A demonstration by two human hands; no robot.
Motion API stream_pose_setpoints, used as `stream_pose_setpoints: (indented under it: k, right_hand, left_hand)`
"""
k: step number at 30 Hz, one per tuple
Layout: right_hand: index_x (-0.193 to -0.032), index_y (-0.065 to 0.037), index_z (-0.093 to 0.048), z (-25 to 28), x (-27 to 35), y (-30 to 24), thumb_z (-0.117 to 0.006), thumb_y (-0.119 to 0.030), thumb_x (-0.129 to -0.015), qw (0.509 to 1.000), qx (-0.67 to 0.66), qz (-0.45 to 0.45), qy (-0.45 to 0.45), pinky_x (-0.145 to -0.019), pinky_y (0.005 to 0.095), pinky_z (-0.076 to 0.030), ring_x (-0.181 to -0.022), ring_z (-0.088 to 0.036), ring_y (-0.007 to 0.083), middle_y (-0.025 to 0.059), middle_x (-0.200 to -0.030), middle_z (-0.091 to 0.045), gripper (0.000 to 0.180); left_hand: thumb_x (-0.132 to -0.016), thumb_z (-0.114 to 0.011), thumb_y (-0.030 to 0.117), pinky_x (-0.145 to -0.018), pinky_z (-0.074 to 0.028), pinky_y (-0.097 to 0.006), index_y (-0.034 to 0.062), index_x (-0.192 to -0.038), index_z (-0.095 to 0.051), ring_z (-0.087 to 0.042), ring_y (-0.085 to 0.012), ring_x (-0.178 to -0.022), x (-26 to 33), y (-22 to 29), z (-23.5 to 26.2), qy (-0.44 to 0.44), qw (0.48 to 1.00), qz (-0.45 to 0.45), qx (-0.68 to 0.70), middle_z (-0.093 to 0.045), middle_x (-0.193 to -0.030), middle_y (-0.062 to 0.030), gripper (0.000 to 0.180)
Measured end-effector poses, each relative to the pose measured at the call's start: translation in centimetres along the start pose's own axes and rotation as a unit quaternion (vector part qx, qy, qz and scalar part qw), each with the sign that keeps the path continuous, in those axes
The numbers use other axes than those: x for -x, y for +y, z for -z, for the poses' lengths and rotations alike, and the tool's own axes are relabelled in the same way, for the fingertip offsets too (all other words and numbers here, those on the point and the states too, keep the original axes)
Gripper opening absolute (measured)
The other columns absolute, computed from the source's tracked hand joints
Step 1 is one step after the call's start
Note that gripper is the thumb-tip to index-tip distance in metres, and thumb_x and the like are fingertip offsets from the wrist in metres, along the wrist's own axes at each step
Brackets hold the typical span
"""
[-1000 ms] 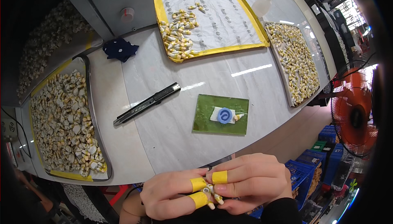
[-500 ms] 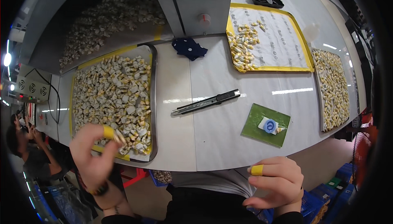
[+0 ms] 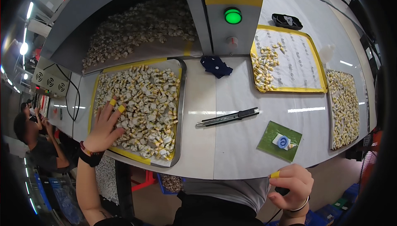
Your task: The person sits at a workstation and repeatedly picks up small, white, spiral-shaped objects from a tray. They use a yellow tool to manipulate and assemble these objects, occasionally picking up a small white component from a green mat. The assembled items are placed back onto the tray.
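My left hand (image 3: 102,131) lies spread over a tray (image 3: 180,114) heaped with small white-and-yellow pieces (image 3: 142,108). Its fingers are apart, two tipped with yellow tape, and they touch the pieces at the tray's left side. Just past the table's front edge is my right hand (image 3: 292,186), fingers bent, a gap between thumb and forefinger. Yellow tape wraps that forefinger, and I see nothing held there. Nearest to it on the table is a green square plate (image 3: 271,137) carrying a round blue-and-white piece (image 3: 283,142). A utility knife (image 3: 227,117) lies between both hands.
A grey machine (image 3: 231,31) with red and green lamps stands behind the left tray. Further right are a yellow-rimmed tray (image 3: 293,90) partly covered with pieces and a full tray (image 3: 332,131). A dark blue cloth (image 3: 216,66) lies by the machine. Another person (image 3: 45,143) is at far left.
My left hand has gone from a pinch on a small piece above the tray's near corner to lying spread on the pieces further back. The right hand stays near the table edge. The view has shifted.
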State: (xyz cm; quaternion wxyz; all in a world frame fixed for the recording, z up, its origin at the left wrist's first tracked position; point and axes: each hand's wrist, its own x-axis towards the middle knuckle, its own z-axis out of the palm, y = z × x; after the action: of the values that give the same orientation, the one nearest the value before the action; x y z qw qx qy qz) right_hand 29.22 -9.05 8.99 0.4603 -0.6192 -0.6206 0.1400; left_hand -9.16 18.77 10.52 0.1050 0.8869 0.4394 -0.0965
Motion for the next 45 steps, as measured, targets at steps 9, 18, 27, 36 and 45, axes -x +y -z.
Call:
stream_pose_setpoints:
  k: [9,18,27,36,45]
  right_hand:
    - [-0.074,-0.007,-0.066,0.2,0.0,0.0,-0.075,-0.026,-0.072,1.000,0.002,0.000,-0.009,-0.054,0.0273,-0.047,-0.059,-0.060,0.0198,0.0053,-0.068,-0.064,0.021]
    - [-0.073,-0.007,-0.066,0.1,0.7,0.9,-0.073,-0.020,-0.070,1.000,-0.007,0.011,-0.005,-0.052,0.0273,-0.046,-0.056,-0.060,0.0189,0.0046,-0.065,-0.063,0.016]
    - [-0.072,-0.008,-0.067,0.0,0.4,0.1,-0.073,-0.017,-0.068,1.000,0.014,0.017,-0.002,-0.051,0.0270,-0.046,-0.056,-0.060,0.0182,0.0042,-0.065,-0.064,0.012]
    - [-0.069,-0.005,-0.063,5.9,1.1,0.1,-0.070,-0.022,-0.077,0.985,0.162,-0.001,0.063,-0.051,0.0289,-0.043,-0.055,-0.057,0.0188,0.0054,-0.061,-0.059,0.019]
    - [-0.087,-0.007,-0.065,9.2,-11.8,6.3,-0.064,-0.010,-0.077,0.937,0.329,-0.032,-0.110,-0.066,0.0364,-0.049,-0.075,-0.062,0.0278,0.0091,-0.076,-0.063,0.010]
  left_hand:
    - [-0.090,-0.050,0.032,-0.113,-0.005,-0.049,0.0149,-0.149,-0.022,-0.003,-0.0328,-0.144,-1.5,-6.0,-0.6,0.029,0.992,-0.039,0.118,-0.006,-0.156,-0.0139,0.067]
    - [-0.090,-0.062,0.022,-0.111,-0.022,-0.039,0.0072,-0.139,-0.040,-0.029,-0.0257,-0.137,-3.8,-7.2,4.1,-0.038,0.951,0.072,0.299,-0.038,-0.145,-0.0155,0.056]
    - [-0.075,-0.074,0.025,-0.083,-0.049,-0.038,0.0018,-0.105,-0.065,-0.062,-0.0269,-0.096,-16.6,-8.6,6.5,0.161,0.980,0.112,-0.001,-0.063,-0.105,-0.0143,0.040]
    - [-0.085,-0.056,0.027,-0.071,-0.048,-0.042,0.0024,-0.091,-0.063,-0.062,-0.0359,-0.081,-17.6,-13.1,6.0,0.264,0.961,0.066,-0.039,-0.065,-0.085,-0.0198,0.027]
    - [-0.092,-0.057,0.023,-0.040,-0.047,-0.026,0.0023,-0.088,-0.049,-0.057,-0.0169,-0.048,0.9,12.8,3.0,0.047,0.666,-0.205,0.715,-0.060,-0.065,-0.0135,0.023]
